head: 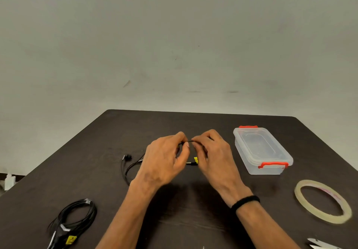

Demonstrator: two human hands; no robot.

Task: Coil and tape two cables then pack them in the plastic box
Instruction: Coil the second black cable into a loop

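Observation:
Over the middle of the dark table, my left hand and my right hand pinch a thin black earphone cable between their fingertips. Its earbuds and loose strands trail on the table to the left of my left hand, and its plug with a yellow tag shows between my hands. A second black cable lies coiled at the near left, bound with tape and carrying a yellow tag. The clear plastic box with red latches stands closed at the right. A roll of clear tape lies flat nearer the right edge.
Scissors poke in at the bottom right corner. The dark table ends at a pale wall behind. A small white object sits beyond the table's left edge.

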